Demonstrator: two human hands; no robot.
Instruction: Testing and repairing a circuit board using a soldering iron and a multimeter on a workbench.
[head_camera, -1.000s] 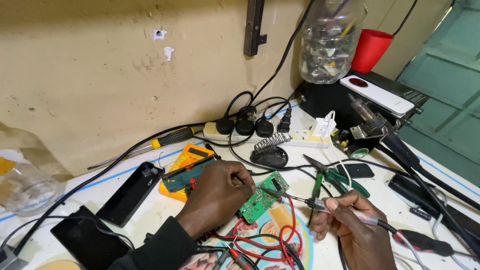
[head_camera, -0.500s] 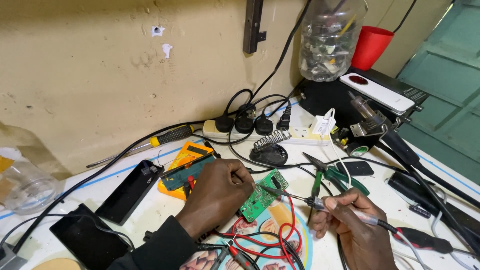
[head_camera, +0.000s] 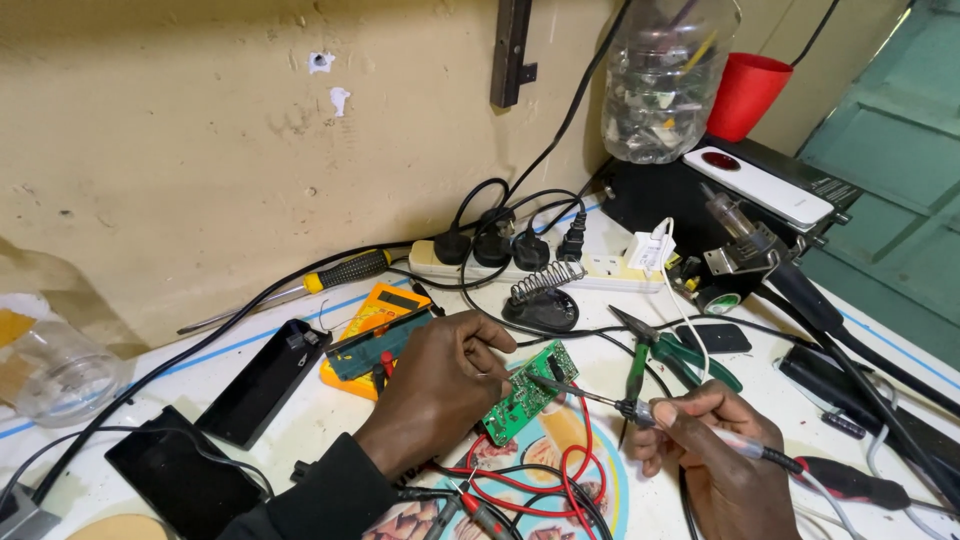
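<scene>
Board: green circuit board tilted over bench, exposing solder side.
Left hand: fingers pinching board edge, steadying.
Right hand: closed pen-style around soldering iron, tip on board.

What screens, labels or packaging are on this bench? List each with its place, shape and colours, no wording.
Multimeter: orange slab with a small grey display, behind the left hand.
Phone-like slab: white, oblong, with a dark red oval patch, on the black box at right.
Printed mat: round, blue-rimmed, colourful pictures, under the green circuit board.
Clear plastic bottle: no label visible, at the wall.
</scene>
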